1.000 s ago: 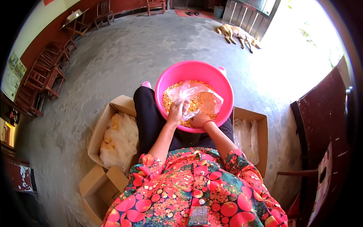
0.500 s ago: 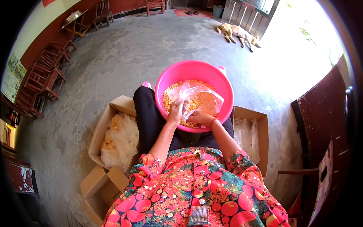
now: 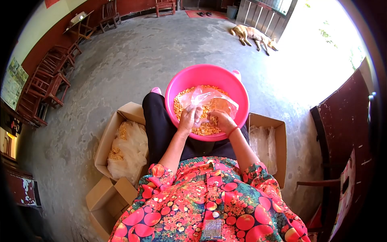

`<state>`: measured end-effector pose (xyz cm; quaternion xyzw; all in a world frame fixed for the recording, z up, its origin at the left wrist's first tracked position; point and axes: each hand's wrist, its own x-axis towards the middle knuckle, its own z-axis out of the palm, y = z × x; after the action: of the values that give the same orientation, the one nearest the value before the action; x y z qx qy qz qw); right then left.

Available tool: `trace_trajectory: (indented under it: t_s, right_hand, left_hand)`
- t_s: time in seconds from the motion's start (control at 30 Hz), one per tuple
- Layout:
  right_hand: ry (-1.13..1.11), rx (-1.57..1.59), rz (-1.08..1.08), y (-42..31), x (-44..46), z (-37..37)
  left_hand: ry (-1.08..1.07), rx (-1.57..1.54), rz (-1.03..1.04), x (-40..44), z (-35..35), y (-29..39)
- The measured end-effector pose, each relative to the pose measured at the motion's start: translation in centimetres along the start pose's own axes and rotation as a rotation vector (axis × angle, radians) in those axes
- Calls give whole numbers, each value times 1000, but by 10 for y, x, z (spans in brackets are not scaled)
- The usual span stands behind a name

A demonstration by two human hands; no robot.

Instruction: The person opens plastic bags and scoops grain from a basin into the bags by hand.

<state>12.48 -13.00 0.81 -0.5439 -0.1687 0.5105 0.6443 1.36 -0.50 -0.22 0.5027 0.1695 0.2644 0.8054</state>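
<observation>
A pink plastic basin (image 3: 238, 86) rests on my lap, with many small yellow pieces (image 3: 205, 131) that look like corn kernels inside. A clear plastic bag (image 3: 221, 101) lies over them, its film spread towards the far side. My left hand (image 3: 188, 119) is closed on the near left edge of this bag. Beside it, within the basin, my right hand (image 3: 222, 121) has curled fingers at the bag's mouth, with some yellow pieces showing at the fingertips. A red band circles the right wrist. Exactly how much the right hand holds is partly hidden.
On my left, a cardboard box (image 3: 105, 139) holds filled plastic bags (image 3: 129, 155); another open box (image 3: 98, 193) stands nearer. At my right, a box (image 3: 281, 151) contains clear bags (image 3: 262, 141). A dog (image 3: 254, 35) lies by the doorway. Wooden chairs (image 3: 50, 82) line the left wall.
My right hand has turned and lifted from the basin's near side to the bag's mouth, its curled fingers now showing with yellow pieces. My left hand stays on the bag.
</observation>
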Motion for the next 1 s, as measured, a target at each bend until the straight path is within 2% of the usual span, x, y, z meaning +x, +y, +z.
trace_trajectory:
  t_s: [0.03,0.17,0.23,0.3,0.33,0.4,0.43,0.5,0.53,0.57,0.63,0.67,0.7,0.77,0.83,0.9,0.93,1.0]
  right_hand:
    - [76,75,-75,2,1,-3]
    - [285,251,-143,2,4,-9]
    - [296,271,-173,5,7,-12]
    - [251,275,-337,9,8,-14]
    - [251,276,-337,10,10,-14]
    - [180,-15,-340,5,13,-8]
    - [179,-15,-339,4,9,-1]
    - [198,-414,-350,0,-2,11]
    - [262,-485,-488,9,8,6]
    - [262,-485,-488,8,9,2]
    - [294,-339,-283,-5,-1,5]
    - [286,-236,-279,-8,-6,10]
    - [287,-237,-278,-9,-8,12]
    - [83,-380,-133,-8,-11,15]
    - [39,-477,-75,5,1,11]
    - [-74,-1030,-204,22,11,5]
    - [-53,-1166,-127,22,12,4]
    - [-13,-1266,-122,22,13,2]
  left_hand:
    - [5,19,17,0,0,0]
    - [-24,-6,21,-1,0,1]
    - [-7,18,30,0,0,1]
    - [-18,24,46,-1,0,1]
    - [-28,28,63,-1,1,2]
    - [-25,19,52,-1,1,2]
    - [-22,10,43,-1,1,2]
    - [-23,5,34,-1,0,2]
    - [-24,1,25,-1,0,3]
    - [-23,0,25,-1,0,2]
    - [-10,28,47,0,-1,0]
    - [-10,27,47,0,-1,-1]
    - [-12,24,49,0,-1,-1]
    - [-14,22,52,0,-1,-1]
    - [-14,-11,25,1,-2,-2]
    - [-29,-6,32,0,-2,-1]
    - [-41,-3,38,0,-1,0]
    - [-31,-17,33,0,0,0]
